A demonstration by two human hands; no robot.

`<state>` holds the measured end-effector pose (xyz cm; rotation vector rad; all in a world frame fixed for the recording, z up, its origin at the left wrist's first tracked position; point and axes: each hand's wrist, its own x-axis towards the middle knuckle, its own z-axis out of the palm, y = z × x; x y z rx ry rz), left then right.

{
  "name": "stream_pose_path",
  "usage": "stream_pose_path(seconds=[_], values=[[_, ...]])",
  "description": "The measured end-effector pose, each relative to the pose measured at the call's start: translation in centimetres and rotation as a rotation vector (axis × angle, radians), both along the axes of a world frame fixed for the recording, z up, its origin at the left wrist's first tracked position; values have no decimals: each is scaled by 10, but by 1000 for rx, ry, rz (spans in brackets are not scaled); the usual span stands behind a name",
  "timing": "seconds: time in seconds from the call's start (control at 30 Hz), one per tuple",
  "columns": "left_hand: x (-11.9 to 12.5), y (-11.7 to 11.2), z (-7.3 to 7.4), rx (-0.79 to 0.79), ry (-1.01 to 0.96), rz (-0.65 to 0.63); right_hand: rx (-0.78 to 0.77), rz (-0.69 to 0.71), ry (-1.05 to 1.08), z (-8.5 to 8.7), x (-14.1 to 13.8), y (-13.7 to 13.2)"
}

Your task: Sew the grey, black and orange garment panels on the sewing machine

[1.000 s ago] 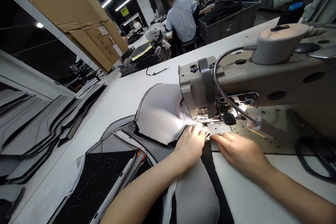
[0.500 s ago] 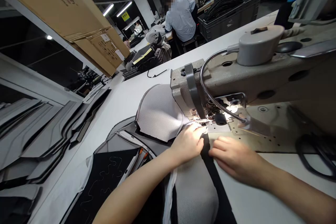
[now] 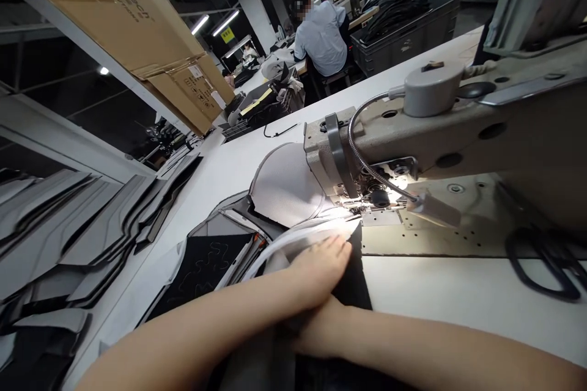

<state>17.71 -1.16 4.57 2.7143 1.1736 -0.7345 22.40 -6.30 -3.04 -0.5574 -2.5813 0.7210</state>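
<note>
My left hand (image 3: pixel 321 266) lies flat, fingers stretched out, on the grey and black seat-cover fabric (image 3: pixel 284 189) just in front of the sewing machine's needle area (image 3: pixel 367 201). My right hand (image 3: pixel 316 333) has come across under the left forearm; its fingers are tucked beneath the arm and fabric, so they are hidden. The grey mesh panel bulges up behind the machine head (image 3: pixel 330 146). A black quilted panel (image 3: pixel 202 263) lies to the left of my arms.
Stacks of cut grey fabric pieces (image 3: pixel 77 232) fill the left of the white table (image 3: pixel 458 293). Black scissors (image 3: pixel 545 263) lie at the right. Cardboard boxes (image 3: pixel 137 24) sit on a shelf above. A person in a blue shirt (image 3: pixel 321 36) sits at a far table.
Both hands drew back from the needle toward me. The left hand went from pinching the fabric edge to lying flat; the right hand slid left under the left forearm.
</note>
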Motion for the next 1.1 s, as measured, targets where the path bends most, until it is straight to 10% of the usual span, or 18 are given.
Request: stream_pose_path(seconds=[0.37,0.67,0.9,1.1], values=[[-31,-3,-12,314,129,29,-93,211,-79,-6,127,29],[-19,24,26,183,-28,184,528,-112,-88,-14,80,53],[9,19,0,-41,-50,272,698,-235,-220,-17,87,43],[5,21,-7,-6,-55,90,829,-319,-153,-22,105,28]])
